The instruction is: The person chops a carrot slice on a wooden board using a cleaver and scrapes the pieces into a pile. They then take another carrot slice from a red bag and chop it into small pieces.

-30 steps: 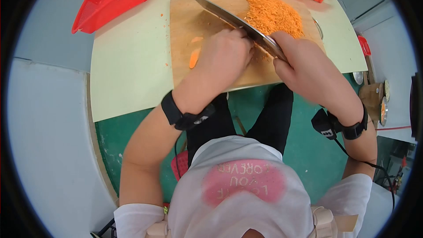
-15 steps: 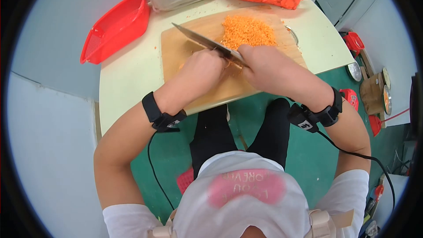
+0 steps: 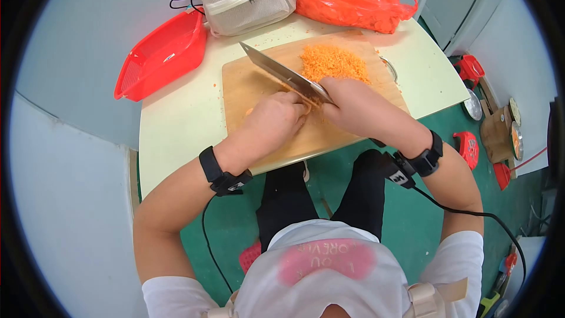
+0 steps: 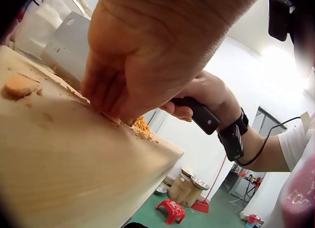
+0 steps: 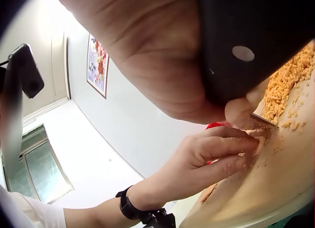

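A wide-bladed knife (image 3: 281, 72) slants over the wooden cutting board (image 3: 241, 82); the right hand (image 3: 356, 103) grips its black handle (image 4: 196, 115). Beside the blade, the left hand (image 3: 276, 116) has its fingers curled on the board, holding an orange piece (image 5: 259, 145) against it, partly hidden by the fingertips. Finely chopped orange bits (image 3: 332, 63) form a heap behind the blade, near the board's far edge. In the left wrist view a loose orange chunk (image 4: 19, 85) lies on the board.
Along the table's far side stand a red basket (image 3: 162, 59), a pale mesh bag (image 3: 241, 0) and a red plastic bag (image 3: 353, 9) of orange slices. A metal ring (image 3: 389, 68) shows at the board's right edge. Red stools (image 3: 468, 148) are on the floor.
The head view has shifted, bringing the mesh bag and more of the red bag into sight. Both hands remain at the board, with the knife still in the right hand.
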`<action>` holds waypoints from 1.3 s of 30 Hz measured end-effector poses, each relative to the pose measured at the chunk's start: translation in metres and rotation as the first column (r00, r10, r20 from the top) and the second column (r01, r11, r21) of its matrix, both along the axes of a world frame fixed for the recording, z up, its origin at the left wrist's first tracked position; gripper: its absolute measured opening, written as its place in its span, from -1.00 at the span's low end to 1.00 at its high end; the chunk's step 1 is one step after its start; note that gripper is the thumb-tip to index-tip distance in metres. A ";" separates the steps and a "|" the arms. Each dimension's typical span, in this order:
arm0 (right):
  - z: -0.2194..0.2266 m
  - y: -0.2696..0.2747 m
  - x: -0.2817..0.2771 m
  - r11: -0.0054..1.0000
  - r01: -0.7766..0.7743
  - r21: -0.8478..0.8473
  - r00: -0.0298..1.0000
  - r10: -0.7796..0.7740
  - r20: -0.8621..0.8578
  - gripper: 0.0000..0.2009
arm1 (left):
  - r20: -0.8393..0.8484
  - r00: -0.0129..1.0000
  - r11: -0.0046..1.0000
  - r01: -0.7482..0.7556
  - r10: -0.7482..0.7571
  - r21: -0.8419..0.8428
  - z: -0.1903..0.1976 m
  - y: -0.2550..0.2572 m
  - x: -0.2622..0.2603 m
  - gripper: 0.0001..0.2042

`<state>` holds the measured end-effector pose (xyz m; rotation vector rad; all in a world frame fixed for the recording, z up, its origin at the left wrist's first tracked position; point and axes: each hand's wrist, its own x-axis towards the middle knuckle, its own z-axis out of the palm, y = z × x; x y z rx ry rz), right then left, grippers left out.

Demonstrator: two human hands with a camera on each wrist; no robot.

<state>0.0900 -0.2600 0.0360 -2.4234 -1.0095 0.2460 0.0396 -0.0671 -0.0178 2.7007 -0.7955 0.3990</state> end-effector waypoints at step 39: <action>0.007 0.010 -0.010 0.999 0.006 -0.051 0.999 -0.008 -0.048 -0.80 | 0.048 0.999 1.000 -0.014 0.014 -0.007 0.009 -0.010 -0.003 -0.83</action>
